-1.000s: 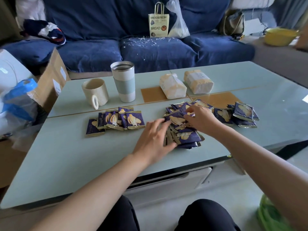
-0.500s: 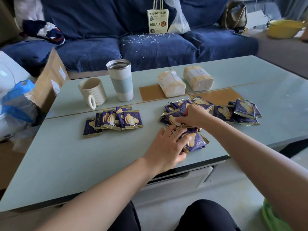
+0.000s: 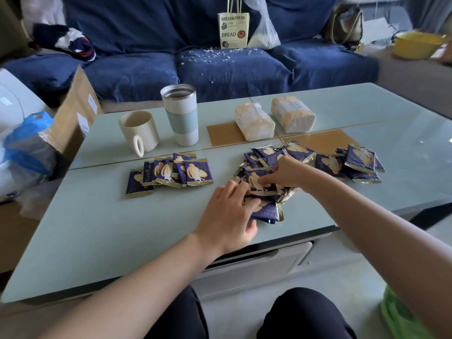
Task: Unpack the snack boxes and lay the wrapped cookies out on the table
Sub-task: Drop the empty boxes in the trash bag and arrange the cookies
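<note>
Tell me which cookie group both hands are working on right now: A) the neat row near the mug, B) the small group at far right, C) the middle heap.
C: the left hand and right hand both rest on the middle heap; the row near the mug and the far-right group lie untouched.

Left hand (image 3: 228,214): its fingertips lay over the near packets of the middle cookie pile (image 3: 266,182), so the grip could not be told.
Right hand (image 3: 287,173): it covered the centre of the same pile, and the packets below it were hidden.
Yellow bowl (image 3: 415,45): blurred, cut off near the right edge.
Green bag (image 3: 401,316): only a corner showed at the lower right edge.
Small print on the bread bag (image 3: 233,29): too small to read.
</note>
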The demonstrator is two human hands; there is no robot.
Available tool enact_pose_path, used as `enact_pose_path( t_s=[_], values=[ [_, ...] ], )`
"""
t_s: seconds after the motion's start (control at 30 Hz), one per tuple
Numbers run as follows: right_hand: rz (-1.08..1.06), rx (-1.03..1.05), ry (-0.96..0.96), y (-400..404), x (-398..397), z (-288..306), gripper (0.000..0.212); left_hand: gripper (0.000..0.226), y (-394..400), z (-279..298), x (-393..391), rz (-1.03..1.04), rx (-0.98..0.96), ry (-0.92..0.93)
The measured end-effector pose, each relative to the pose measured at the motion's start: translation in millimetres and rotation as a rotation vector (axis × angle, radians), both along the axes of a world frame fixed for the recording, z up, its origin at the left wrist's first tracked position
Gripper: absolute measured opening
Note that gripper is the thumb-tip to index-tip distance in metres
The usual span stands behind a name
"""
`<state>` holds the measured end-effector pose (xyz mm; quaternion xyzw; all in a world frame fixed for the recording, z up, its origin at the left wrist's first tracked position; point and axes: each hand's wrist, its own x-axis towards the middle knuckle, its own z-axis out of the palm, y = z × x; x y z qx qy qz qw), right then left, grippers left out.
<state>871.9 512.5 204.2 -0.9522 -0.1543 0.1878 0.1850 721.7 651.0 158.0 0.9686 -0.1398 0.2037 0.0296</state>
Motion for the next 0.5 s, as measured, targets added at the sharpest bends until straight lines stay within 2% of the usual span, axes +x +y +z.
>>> enact_pose_path(
  t_s=[0.07,0.2,0.27,0.33,0.4,0.5],
  values=[
    [-0.052,0.057,0.103,-3,-1,3,0.049,0.042,-3,-2,-3,0.076,-0.027,0.022],
    [-0.156,0.218,0.276,-7,-3,2,0.067,0.049,-3,-4,-4,0.24,-0.079,0.084],
    [-0.155,0.242,0.302,-7,-6,1,0.066,0.05,-1,-3,-6,0.271,-0.17,0.103],
    [-0.141,0.25,0.326,-5,-11,2,0.059,0.052,2,-3,-8,0.27,-0.28,0.098],
    [-0.105,0.252,0.34,0,-19,4,0.042,0.06,3,-2,-10,0.255,-0.37,0.117],
    [-0.077,0.253,0.281,10,-33,8,0.03,0.085,5,0,-10,0.25,-0.492,0.181]
  ],
)
